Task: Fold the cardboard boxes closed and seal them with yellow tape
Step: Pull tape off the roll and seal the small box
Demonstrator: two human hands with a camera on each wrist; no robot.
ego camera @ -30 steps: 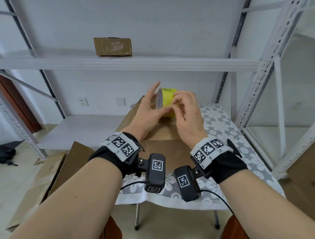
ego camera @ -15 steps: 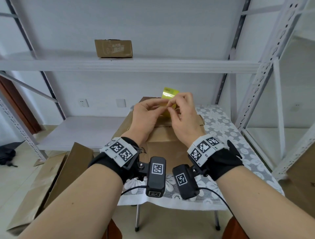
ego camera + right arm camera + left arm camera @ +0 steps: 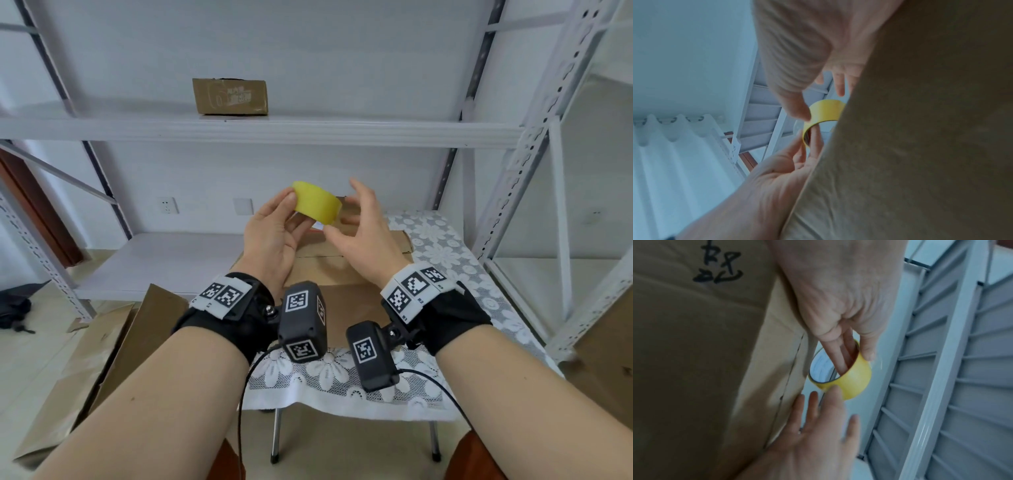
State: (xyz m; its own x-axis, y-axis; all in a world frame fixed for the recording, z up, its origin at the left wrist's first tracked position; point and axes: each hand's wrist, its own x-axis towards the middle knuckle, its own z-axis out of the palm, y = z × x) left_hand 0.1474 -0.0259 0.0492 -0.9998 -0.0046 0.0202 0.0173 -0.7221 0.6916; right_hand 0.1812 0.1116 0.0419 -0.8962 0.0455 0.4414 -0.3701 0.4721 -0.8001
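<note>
yellow tape roll (image 3: 318,208) was up in the air above the far part of the cardboard box (image 3: 329,270), which sat on the bench (image 3: 442,246). roll lay tilted, open core facing roughly down-left toward the left palm, band face toward the camera and the right hand.

left hand (image 3: 274,236) had it: thumb on the outer band, fingers (image 3: 840,353) hooked through the core, so clamped on the roll. right hand (image 3: 363,233) was just beside the roll on its right, fingers spread and relaxed, holding nothing. left wrist view showed a right fingertip at or touching the lower rim of the roll; couldn't tell if it was real contact, frame was blurred.

relation that mattered: the roll sat left of and slightly above the right fingers, band surface turned their way. right hand was the free one and the nearer one for picking the tape end. i couldn't see a loose end anywhere on the band.

box top looked folded flat, centre seam visible running left-right in the head view, no tape on it yet. my read: flaps done, sealing not started.

room: open air around both hands, shelf (image 3: 260,128) well above. box edges right below, bench edge to the right well apart. another small box (image 3: 230,96) sat on that shelf, out of the way.
</note>
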